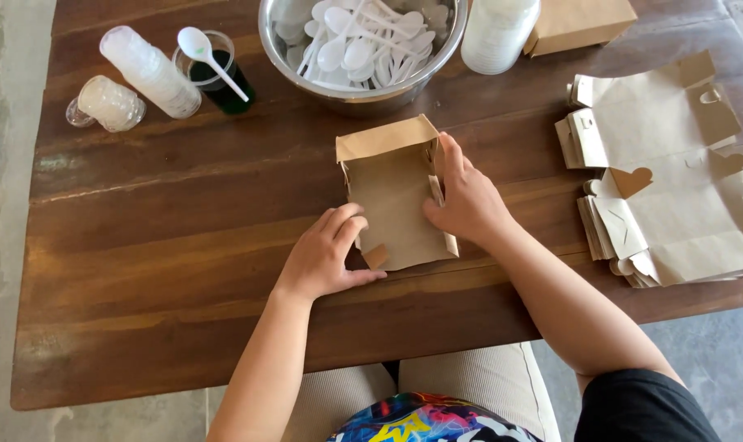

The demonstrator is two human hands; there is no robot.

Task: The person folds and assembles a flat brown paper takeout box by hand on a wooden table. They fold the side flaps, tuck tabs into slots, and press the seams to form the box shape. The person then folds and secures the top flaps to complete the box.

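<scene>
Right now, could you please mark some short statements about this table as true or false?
1. Both hands, left hand and right hand, touch the brown paper box. True.
2. The metal bowl holds forks. False: it holds white plastic spoons.
3. Flat box blanks lie stacked at the table's right. True.
4. The cup of green liquid is empty of utensils. False: a white spoon stands in it.

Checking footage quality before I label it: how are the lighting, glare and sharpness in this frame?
Head view: soft, even daylight; short faint shadows under both hands, left and right; mild glare on the steel bowl rim; the box and table are sharp; edges bend slightly from the wide lens.
</scene>
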